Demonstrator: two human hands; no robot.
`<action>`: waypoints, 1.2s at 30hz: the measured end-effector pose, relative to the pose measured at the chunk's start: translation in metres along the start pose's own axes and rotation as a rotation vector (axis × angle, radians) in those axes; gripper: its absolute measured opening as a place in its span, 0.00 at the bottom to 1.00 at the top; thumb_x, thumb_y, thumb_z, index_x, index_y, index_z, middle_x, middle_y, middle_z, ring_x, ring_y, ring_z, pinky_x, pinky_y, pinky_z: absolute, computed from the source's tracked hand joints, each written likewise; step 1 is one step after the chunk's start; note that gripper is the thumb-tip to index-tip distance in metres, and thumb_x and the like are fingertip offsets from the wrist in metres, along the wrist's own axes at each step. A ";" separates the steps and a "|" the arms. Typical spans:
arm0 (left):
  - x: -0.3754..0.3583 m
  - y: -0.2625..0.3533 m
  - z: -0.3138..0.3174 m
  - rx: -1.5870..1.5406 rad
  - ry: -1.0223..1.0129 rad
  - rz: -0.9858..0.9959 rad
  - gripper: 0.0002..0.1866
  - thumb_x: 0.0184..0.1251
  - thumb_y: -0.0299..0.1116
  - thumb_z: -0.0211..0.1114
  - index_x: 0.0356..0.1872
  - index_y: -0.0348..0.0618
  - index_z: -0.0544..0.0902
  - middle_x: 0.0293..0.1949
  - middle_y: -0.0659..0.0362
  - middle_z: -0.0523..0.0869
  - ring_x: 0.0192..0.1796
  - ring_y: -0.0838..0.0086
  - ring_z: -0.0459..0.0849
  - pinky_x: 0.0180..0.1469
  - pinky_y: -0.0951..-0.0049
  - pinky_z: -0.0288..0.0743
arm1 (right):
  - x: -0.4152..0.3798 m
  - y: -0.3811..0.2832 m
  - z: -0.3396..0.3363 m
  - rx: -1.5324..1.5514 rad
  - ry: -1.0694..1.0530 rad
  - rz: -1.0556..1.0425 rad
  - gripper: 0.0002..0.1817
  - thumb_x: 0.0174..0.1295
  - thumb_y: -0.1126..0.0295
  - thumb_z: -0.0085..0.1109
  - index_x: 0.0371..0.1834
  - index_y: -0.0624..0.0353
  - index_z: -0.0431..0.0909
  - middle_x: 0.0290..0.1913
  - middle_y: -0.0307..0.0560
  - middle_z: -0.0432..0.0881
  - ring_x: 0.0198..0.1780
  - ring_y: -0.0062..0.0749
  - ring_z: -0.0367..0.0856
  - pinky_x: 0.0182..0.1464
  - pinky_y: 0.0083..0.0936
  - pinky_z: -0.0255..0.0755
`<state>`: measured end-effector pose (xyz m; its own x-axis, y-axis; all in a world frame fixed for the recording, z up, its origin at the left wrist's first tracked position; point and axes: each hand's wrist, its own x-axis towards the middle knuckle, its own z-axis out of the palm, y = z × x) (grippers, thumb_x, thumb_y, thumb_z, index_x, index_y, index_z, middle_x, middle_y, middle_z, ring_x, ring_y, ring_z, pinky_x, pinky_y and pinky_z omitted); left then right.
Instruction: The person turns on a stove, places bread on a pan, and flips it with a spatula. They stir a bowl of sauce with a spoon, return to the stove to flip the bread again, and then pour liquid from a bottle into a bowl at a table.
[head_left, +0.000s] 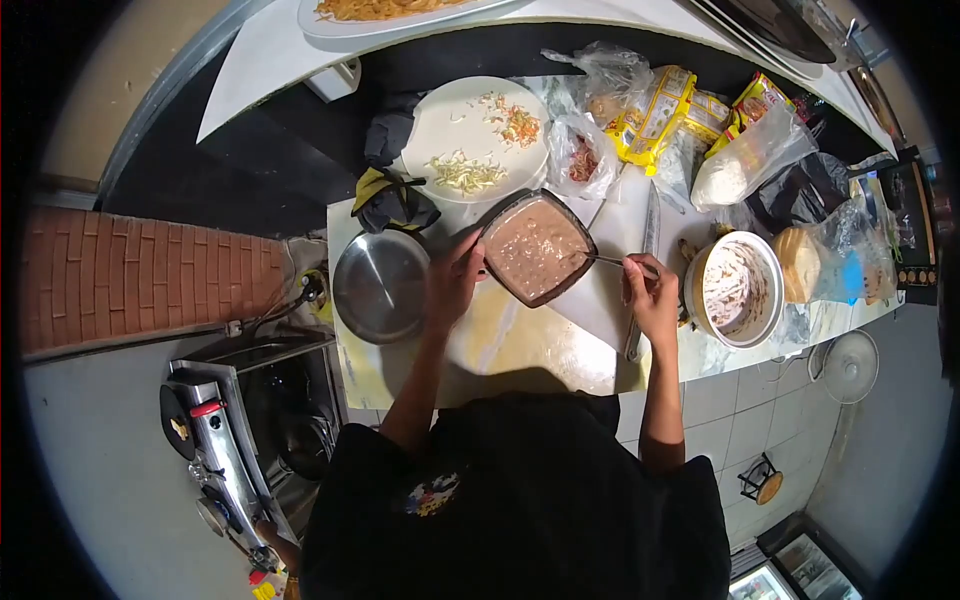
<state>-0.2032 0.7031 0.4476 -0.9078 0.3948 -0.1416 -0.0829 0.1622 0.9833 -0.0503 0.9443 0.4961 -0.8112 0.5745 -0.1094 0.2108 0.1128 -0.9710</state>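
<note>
A dark square bowl is filled with a thick pinkish-brown mixture with small lumps. My left hand grips the bowl at its left side, fingers closed at the rim. Pinched in my right hand is the handle of a spoon, whose far end dips into the mixture and is hidden there. Just right of that hand stands a white tub, its inside smeared with brown and white residue. A long knife lies between the bowl and the tub.
A white plate with shredded vegetables lies behind the bowl. At the left is a round metal lid or pan. Yellow packets and plastic bags crowd the back right. Another person's arm shows by the stove.
</note>
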 end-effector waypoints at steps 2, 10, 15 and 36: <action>0.000 -0.002 -0.001 0.005 -0.006 -0.003 0.19 0.71 0.35 0.58 0.58 0.39 0.77 0.41 0.55 0.85 0.38 0.75 0.85 0.38 0.76 0.83 | -0.002 -0.001 0.002 -0.011 0.024 0.015 0.12 0.67 0.69 0.57 0.35 0.70 0.78 0.22 0.39 0.76 0.22 0.15 0.69 0.23 0.16 0.63; 0.002 -0.003 0.000 -0.006 -0.003 0.005 0.18 0.71 0.34 0.58 0.58 0.39 0.77 0.41 0.55 0.85 0.37 0.75 0.85 0.37 0.76 0.83 | -0.002 0.004 0.006 -0.153 0.071 -0.077 0.14 0.66 0.68 0.59 0.30 0.72 0.78 0.21 0.37 0.73 0.24 0.14 0.64 0.23 0.17 0.59; 0.001 0.000 0.001 0.008 0.014 -0.001 0.18 0.71 0.34 0.58 0.58 0.38 0.77 0.42 0.55 0.85 0.38 0.76 0.85 0.37 0.76 0.83 | -0.001 0.000 0.006 -0.209 0.072 -0.056 0.14 0.66 0.69 0.59 0.31 0.73 0.78 0.20 0.36 0.68 0.23 0.15 0.59 0.22 0.19 0.54; 0.001 -0.003 0.000 -0.025 -0.004 0.006 0.18 0.71 0.34 0.57 0.59 0.40 0.77 0.40 0.57 0.85 0.36 0.76 0.84 0.38 0.76 0.83 | -0.003 0.002 -0.017 -0.238 -0.129 -0.038 0.13 0.63 0.75 0.57 0.51 0.64 0.77 0.14 0.28 0.65 0.17 0.09 0.59 0.21 0.14 0.58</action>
<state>-0.2043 0.7032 0.4444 -0.9069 0.3989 -0.1359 -0.0878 0.1367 0.9867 -0.0385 0.9566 0.4982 -0.8803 0.4603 -0.1147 0.2887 0.3281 -0.8994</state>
